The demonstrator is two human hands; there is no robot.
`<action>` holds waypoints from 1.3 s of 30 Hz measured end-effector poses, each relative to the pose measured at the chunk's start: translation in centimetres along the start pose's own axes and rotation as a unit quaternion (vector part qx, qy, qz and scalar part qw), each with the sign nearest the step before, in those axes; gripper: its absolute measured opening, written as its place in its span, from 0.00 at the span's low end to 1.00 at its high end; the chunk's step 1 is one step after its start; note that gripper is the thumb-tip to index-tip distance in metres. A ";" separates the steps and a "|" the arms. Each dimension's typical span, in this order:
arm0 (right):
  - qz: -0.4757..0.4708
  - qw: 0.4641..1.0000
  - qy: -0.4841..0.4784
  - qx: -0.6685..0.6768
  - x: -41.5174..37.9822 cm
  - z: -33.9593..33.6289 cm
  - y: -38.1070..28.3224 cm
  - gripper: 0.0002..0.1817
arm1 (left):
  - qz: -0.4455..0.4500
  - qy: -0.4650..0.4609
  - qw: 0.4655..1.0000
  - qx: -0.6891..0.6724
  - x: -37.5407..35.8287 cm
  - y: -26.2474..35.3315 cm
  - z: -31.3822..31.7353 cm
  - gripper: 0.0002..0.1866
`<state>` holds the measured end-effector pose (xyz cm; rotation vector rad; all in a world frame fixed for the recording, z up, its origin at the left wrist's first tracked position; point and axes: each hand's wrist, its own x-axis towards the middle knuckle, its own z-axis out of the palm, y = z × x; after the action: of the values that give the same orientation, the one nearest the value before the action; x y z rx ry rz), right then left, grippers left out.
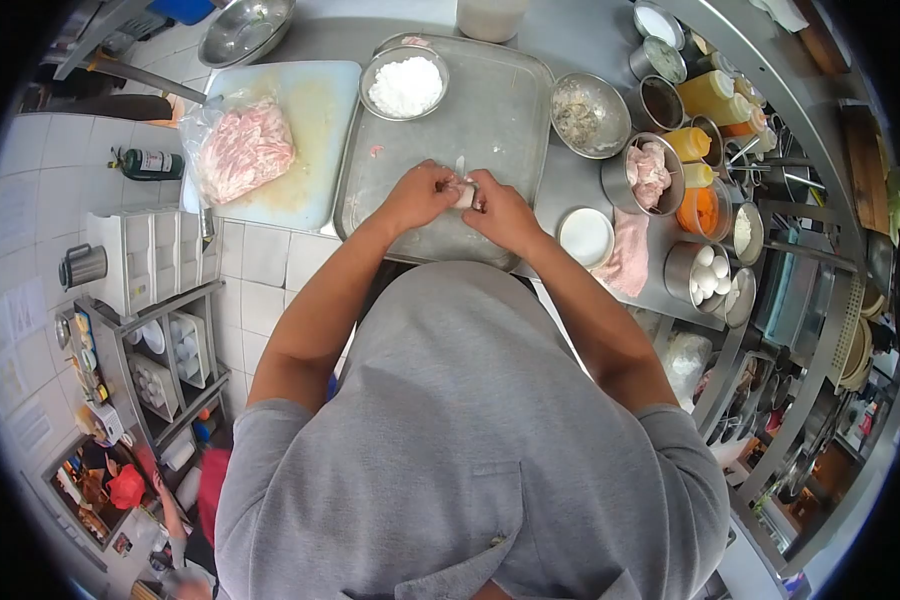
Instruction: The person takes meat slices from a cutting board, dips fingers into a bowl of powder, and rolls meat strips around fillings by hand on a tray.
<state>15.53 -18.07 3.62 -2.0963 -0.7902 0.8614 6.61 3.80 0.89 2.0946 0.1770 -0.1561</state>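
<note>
Over the metal tray, my left hand and my right hand meet with bent fingers. Between their fingertips they pinch a small pale pink piece of meat, partly hidden by the fingers. A bowl of white powder stands at the tray's far left. Small scraps of meat lie on the tray. To the left, a plastic bag of raw meat rests on a white cutting board.
Right of the tray are a messy metal bowl, a pot of meat pieces, a white round container, a pink cloth and a pot of eggs. Squeeze bottles crowd the far right. Another person's arm shows lower left.
</note>
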 end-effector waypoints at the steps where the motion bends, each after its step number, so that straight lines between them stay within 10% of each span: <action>1: -0.011 1.000 0.008 -0.019 0.1 0.1 0.1 0.32 | -0.017 -0.012 1.000 0.007 0.3 -0.1 0.0 0.15; 35: -0.014 0.994 0.033 -0.102 6.8 -1.3 -0.7 0.24 | -0.088 0.101 0.990 -0.035 4.4 0.0 -1.1 0.19; 39: 0.109 0.961 -0.055 0.248 7.3 -1.7 0.7 0.18 | -0.096 0.121 0.985 -0.081 2.7 3.3 -3.8 0.20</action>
<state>21.30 -13.63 1.60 -1.7139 -0.3480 1.1672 10.01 5.62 5.15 1.9277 0.5212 -0.0012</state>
